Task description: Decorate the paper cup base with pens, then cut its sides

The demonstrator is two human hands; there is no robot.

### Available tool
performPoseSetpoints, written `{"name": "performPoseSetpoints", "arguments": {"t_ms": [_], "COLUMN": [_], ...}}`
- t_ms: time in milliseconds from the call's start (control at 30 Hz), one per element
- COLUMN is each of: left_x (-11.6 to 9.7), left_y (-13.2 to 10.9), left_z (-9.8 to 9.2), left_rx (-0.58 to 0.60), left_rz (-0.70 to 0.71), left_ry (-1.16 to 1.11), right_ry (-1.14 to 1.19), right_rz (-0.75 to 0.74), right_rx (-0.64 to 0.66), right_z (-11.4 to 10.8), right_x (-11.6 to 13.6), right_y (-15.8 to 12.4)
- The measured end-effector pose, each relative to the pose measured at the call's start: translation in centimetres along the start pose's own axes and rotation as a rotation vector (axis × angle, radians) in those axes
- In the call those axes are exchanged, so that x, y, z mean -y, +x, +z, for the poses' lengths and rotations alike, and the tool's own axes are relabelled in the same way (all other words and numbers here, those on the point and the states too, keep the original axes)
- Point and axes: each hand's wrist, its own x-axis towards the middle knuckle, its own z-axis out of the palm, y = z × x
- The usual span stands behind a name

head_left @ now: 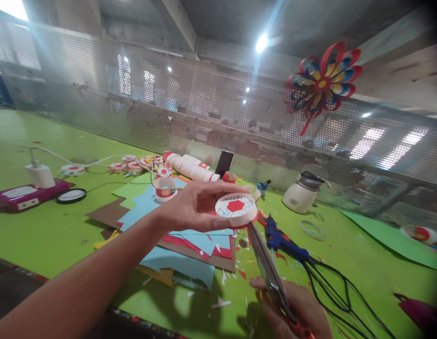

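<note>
My left hand (193, 205) pinches a round white paper disc (235, 207) between thumb and fingers. The disc has a raised white rim, a red hexagon in its middle, blue specks around that, and red along the lower edge. In my right hand (292, 306) is a pair of scissors (266, 263) with metal blades and a red handle. The blade tips reach up to the disc's lower rim; whether they touch or cut it I cannot tell. Part of the handle is covered by my fingers.
A stack of coloured paper sheets (200, 270) lies under my left arm. Right of it are a blue glue gun (284, 242) with black cable, a ring (312, 230) and a white jug (301, 193). A purple power strip (31, 194) sits left. Paper scraps litter the green table (239, 310).
</note>
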Motion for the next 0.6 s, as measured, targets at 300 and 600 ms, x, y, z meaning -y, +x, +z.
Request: {"name": "performPoseSetpoints", "arguments": {"t_ms": [300, 600], "left_x": [0.4, 0.8], "left_y": [-0.1, -0.2], "left_z": [-0.3, -1.0], "left_rx": [-0.011, -0.006], "left_rz": [-0.069, -0.111], "left_ry": [-0.034, 0.063], "right_ry": [-0.028, -0.056], "right_rz": [0.047, 0.115], "right_rx": [-0.136, -0.064], "right_z": [0.4, 0.2], "right_x": [1.4, 2.1], "right_y": [0.8, 1.2]}}
